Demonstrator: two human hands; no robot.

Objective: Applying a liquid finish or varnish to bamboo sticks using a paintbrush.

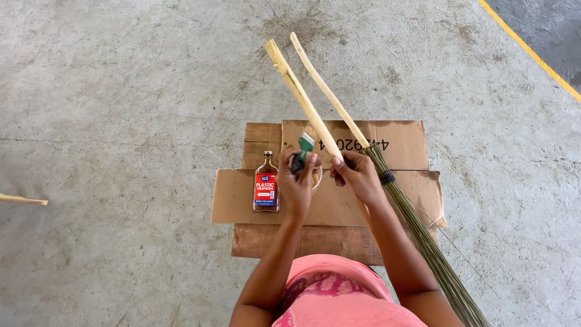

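My left hand [296,181] grips a small paintbrush with a green handle [302,150], its tip close to a pale bamboo stick [301,95]. My right hand [357,175] holds that stick, which points up and away to the left. A second pale stick [327,88] runs beside it and ends in a bundle of thin green broom bristles [423,236] tied with a dark band, lying under my right forearm. A small brown glass bottle with a red label [265,184] stands just left of my left hand.
Flattened brown cardboard [236,194] lies on the grey concrete floor under my hands. Another pale stick end [24,199] pokes in at the left edge. A yellow painted line [532,51] crosses the top right corner. A pale container is mostly hidden behind my hands.
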